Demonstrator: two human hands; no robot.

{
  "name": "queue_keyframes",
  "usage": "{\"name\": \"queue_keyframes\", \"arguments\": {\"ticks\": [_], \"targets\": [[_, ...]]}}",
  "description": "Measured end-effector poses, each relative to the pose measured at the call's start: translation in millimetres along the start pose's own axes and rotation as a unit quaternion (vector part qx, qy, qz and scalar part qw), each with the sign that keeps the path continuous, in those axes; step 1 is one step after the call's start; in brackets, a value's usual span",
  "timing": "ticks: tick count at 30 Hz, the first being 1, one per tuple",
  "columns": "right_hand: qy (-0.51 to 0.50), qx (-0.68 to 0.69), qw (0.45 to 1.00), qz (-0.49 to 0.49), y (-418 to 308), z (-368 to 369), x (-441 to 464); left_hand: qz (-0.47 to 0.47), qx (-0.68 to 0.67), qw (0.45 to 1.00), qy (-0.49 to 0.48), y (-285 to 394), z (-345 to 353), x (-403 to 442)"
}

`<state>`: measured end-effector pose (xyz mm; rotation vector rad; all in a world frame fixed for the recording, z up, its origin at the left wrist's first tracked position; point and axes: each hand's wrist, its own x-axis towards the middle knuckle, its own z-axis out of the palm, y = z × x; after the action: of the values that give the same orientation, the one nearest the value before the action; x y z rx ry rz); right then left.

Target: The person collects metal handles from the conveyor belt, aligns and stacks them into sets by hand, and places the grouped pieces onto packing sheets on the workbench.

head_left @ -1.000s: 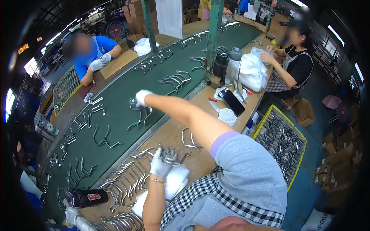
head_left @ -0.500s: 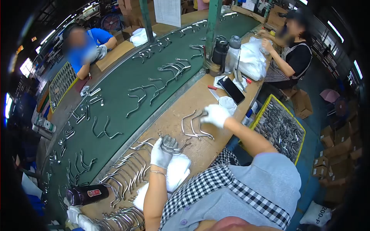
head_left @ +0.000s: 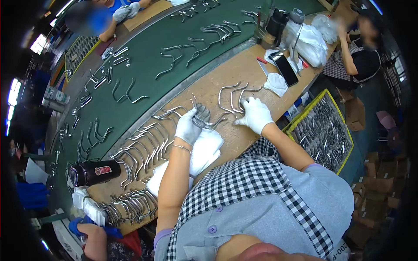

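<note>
My left hand (head_left: 191, 125), in a grey-white glove, is closed around several curved, shiny metal bars (head_left: 214, 125) whose ends stick out on both sides. To the right of it, my right hand (head_left: 257, 115), also gloved, curls its fingers and thumb about the lower part of the nearest of a few bent metal bars (head_left: 233, 96) lying on the brown work board (head_left: 213, 87). Its fingers partly hide that bar. Left of my left hand, a row of similar bent bars (head_left: 146, 143) lies on the board, and a white cloth (head_left: 204, 150) is under my left wrist.
A green conveyor belt (head_left: 143, 65) carries more metal parts. A dark flask (head_left: 95, 172) lies at the left. The phone (head_left: 284, 68), face mask (head_left: 276, 84) and bottles (head_left: 277, 27) are at the right. A yellow-rimmed crate (head_left: 324, 135) stands beside the board. Co-workers sit across and at right.
The view has tilted down and shifted. My right hand has come down along the bent bars, its fingers now around the nearest one's lower part. My left hand keeps its bars.
</note>
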<state>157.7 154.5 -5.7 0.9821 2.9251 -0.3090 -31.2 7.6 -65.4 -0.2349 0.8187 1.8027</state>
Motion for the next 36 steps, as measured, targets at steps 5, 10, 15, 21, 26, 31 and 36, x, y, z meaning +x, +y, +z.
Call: {"name": "queue_keyframes", "arguments": {"ticks": [5,10,15,21,26,31,36], "targets": [[0.003,0.053,0.999,-0.008,10,28,8,0.012,0.093,0.996,-0.003,3,2,-5],[-0.003,0.132,0.990,-0.039,17,26,30,-0.013,0.142,0.990,0.015,1,8,-9],[0.023,0.151,0.987,-0.053,5,22,45,-0.002,0.159,0.987,0.018,0,6,-7],[0.070,0.015,0.992,-0.105,-24,41,45,0.001,0.126,0.992,-0.012,-3,-2,0],[-0.051,0.173,0.978,-0.108,-16,9,31,-0.013,0.097,0.994,0.037,-6,10,-7],[-0.048,0.133,0.959,-0.244,-27,26,6,0.007,0.107,0.994,-0.001,-5,0,7],[0.010,0.000,0.975,-0.224,-52,22,-6,0.000,0.157,0.987,0.022,-3,2,5]]}}
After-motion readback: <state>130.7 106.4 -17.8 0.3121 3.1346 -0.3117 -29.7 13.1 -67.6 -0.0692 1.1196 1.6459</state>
